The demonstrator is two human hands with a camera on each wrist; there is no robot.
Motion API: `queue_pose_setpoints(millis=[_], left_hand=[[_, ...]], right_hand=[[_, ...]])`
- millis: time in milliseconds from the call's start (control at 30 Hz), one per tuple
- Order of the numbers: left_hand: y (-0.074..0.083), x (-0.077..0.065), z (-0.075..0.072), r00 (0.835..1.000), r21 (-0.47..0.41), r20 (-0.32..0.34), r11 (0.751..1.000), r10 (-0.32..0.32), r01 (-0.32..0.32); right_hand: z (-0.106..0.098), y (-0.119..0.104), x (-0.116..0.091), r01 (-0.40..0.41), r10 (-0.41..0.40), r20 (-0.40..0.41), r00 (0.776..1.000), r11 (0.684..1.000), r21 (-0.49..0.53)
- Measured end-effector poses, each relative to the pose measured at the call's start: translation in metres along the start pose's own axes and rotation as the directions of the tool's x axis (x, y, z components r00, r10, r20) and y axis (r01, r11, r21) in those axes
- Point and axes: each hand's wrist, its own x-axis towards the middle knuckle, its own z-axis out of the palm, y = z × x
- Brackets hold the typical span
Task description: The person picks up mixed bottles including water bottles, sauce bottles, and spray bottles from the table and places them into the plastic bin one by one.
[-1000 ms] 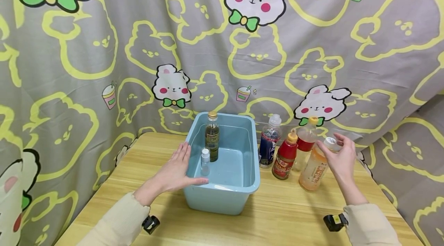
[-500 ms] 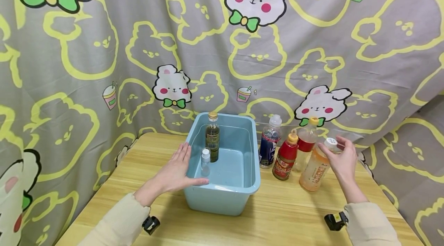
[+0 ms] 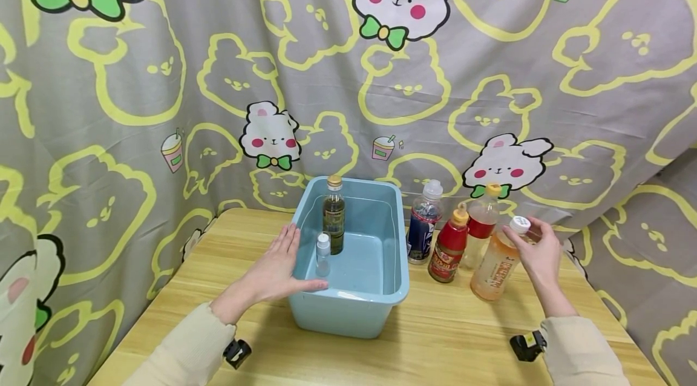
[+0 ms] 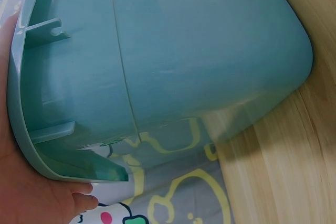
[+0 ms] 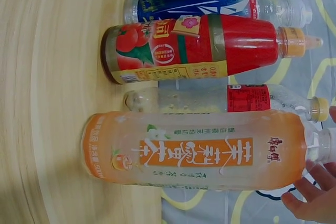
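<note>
My left hand (image 3: 274,269) lies against a blue plastic basin (image 3: 348,316), fingers straight along its left rim and thumb over the near rim. In the left wrist view, the hand (image 4: 31,192) touches the basin's rim from outside. On the right, my right hand (image 3: 539,250) pinches the white-capped top of an orange-labelled drink bottle (image 3: 492,271) between thumb and fingers. The right wrist view shows the same bottle (image 5: 199,150) with fingertips at its neck. Inside the basin stand a dark bottle with a gold cap (image 3: 333,222) and a small clear bottle with a white cap (image 3: 323,253).
Right of the basin stand a blue-labelled bottle (image 3: 423,225), a red ketchup bottle (image 3: 448,253) and a clear bottle with a red label and yellow cap (image 3: 481,225). A patterned curtain (image 3: 327,71) hangs behind the wooden table (image 3: 435,343).
The orange-labelled bottle's lettering has shifted slightly, as if it turned a little under my right hand. My left hand and the basin have stayed put.
</note>
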Motion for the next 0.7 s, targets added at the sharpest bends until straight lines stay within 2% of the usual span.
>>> queue_pose_setpoints(millis=[300, 700], left_hand=[[-0.0003, -0.0001, 0.0002, 1.000, 0.002, 0.004, 1.000, -0.003, 0.003], [0.0004, -0.0007, -0.0007, 1.000, -0.007, 0.001, 1.000, 0.003, -0.003]], right_hand=[[-0.0020, 0.0033, 0.0036, 0.001, -0.002, -0.014, 1.000, 1.000, -0.030], [-0.0030, 0.0039, 0.0061, -0.008, 0.008, -0.023, 1.000, 1.000, 0.002]])
